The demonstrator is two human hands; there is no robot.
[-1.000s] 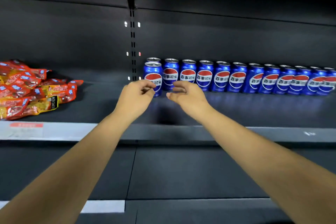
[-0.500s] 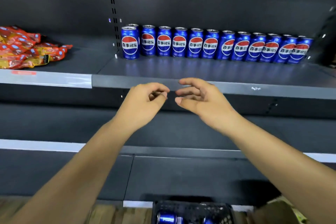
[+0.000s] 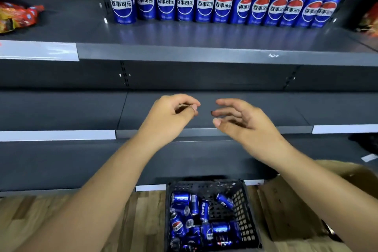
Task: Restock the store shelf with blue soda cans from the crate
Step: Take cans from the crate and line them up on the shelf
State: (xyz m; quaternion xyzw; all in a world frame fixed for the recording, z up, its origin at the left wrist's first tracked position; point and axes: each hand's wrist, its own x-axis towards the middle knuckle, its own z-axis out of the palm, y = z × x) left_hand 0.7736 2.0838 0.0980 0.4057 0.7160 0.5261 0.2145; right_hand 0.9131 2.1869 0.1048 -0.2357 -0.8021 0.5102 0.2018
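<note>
Nearest, on the wooden floor [image 3: 126, 219], stands a black perforated crate [image 3: 243, 206] holding loose blue soda cans [image 3: 201, 223] that lie jumbled on their sides. A brown cardboard box [image 3: 290, 206] sits just beside the crate's right wall. Above the crate, both bare hands hang empty in front of the middle shelf's front edge. The left hand [image 3: 169, 118] has its fingers loosely curled, thumb near the fingertips, holding nothing. The right hand [image 3: 243, 120] has relaxed, spread fingers. Farther back, on the upper shelf [image 3: 184, 53], a row of upright blue cans [image 3: 223, 3] lines the rear edge. Red and orange snack packets [image 3: 18, 16] lie towards its left end.
</note>
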